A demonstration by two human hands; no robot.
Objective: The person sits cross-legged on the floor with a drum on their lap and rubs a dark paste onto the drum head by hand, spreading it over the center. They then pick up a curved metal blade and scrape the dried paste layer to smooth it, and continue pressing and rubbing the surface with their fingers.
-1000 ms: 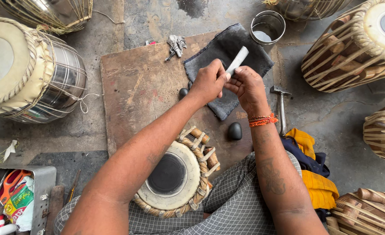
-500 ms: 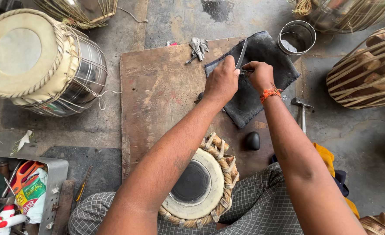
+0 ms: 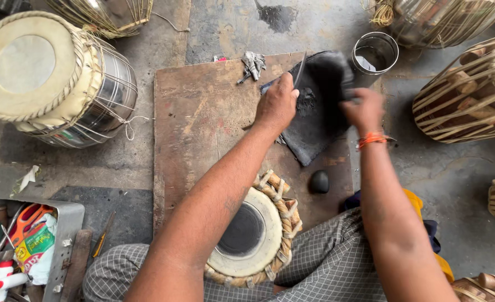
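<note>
The left hand [image 3: 278, 103] is closed around a thin flat blade [image 3: 300, 70], which stands up from the fist and points away from the person. The blade is just over the left part of a dark cloth [image 3: 320, 120]. This cloth lies on the far right part of a brown wooden board [image 3: 202, 117], and the board lies flat on the concrete floor [image 3: 214, 25].

The right hand [image 3: 362, 109] is blurred. It is at the right edge of the dark cloth, and its fingers seem to be closed on a raised fold of the cloth, but I cannot tell the grip for sure. An orange thread band [image 3: 373, 138] is around the right wrist.

A small drum [image 3: 253, 235] with a pale skin and a black round spot sits between the knees of the person, at the near edge of the board. A dark smooth stone [image 3: 319, 182] lies on the board, near the cloth and to the right of the small drum. A small bunch of metal pieces [image 3: 252, 64] lies at the far edge of the board. A metal cup [image 3: 375, 53] stands on the floor just beside the far right corner of the cloth.

A big drum [image 3: 51, 78] with a metal body lies on the floor at the left, well apart from the hands. A wooden drum [image 3: 471, 92] with straps is at the right. A metal box [image 3: 32, 246] with tools is at the near left.
</note>
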